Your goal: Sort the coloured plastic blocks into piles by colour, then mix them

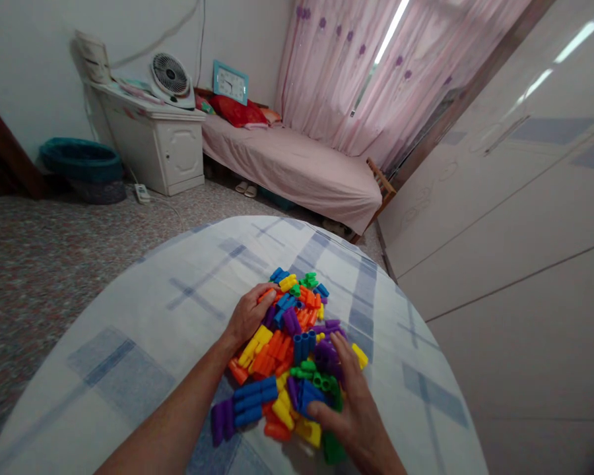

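A teal basin (82, 161) sits on the floor at ten o'clock, with a white cabinet (158, 142) and a fan (171, 78) at eleven. On the round checked table (143, 316), the left hand (250, 313) lies on the nine o'clock edge of the pile of coloured blocks (287, 349). Its fingers are close together and curved over the blocks; I cannot tell whether it grips one. The pile lies towards the table's six o'clock side. The right hand (356, 402) covers the pile's five o'clock corner with fingers spread, its thumb touching a blue block (309, 394). A pale wardrobe (499, 198) stands at three o'clock.
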